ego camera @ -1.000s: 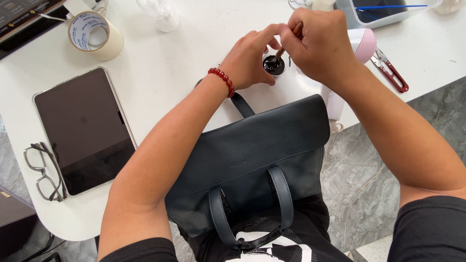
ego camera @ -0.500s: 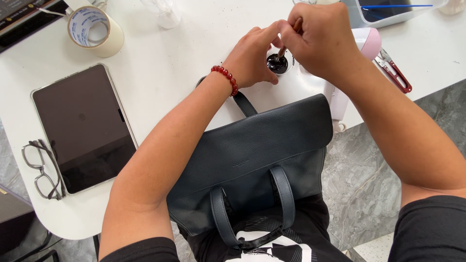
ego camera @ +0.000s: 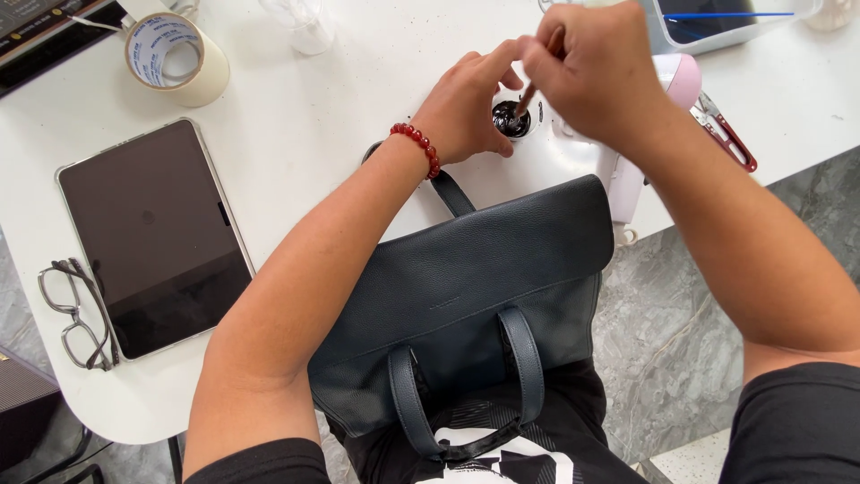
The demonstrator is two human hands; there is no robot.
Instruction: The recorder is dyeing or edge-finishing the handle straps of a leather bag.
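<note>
White tabletop [ego camera: 296, 134] with a rounded edge, seen from above, over a grey marble-patterned floor. A dark blue leather bag [ego camera: 475, 305] lies half on the tabletop edge and half on the person's lap, flap closed, handles toward the body.

Just beyond the bag's far edge stands a small round jar [ego camera: 512, 118] of glossy black content, open at the top. The left hand [ego camera: 466, 108] is curled around the jar's near left side, thumb and forefinger touching its rim, steadying it; a red bead bracelet [ego camera: 417, 146] sits on that wrist. The right hand [ego camera: 596, 76] is closed in a pinch on a thin brown stick [ego camera: 528, 94], possibly a brush handle; its working end cannot be made out.

Governing relation: the stick's long axis slants from the right hand, above and to the right, down and leftward into the jar mouth. The jar lies between the two hands, with the left hand in contact and the right hand reaching it only through the stick.

Elsewhere: a dark tablet [ego camera: 152, 233] and spectacles [ego camera: 76, 314] at the left, a tape roll [ego camera: 175, 58] at the far left, red-handled snips [ego camera: 730, 134] and a pink-and-white device [ego camera: 676, 81] at the right.
</note>
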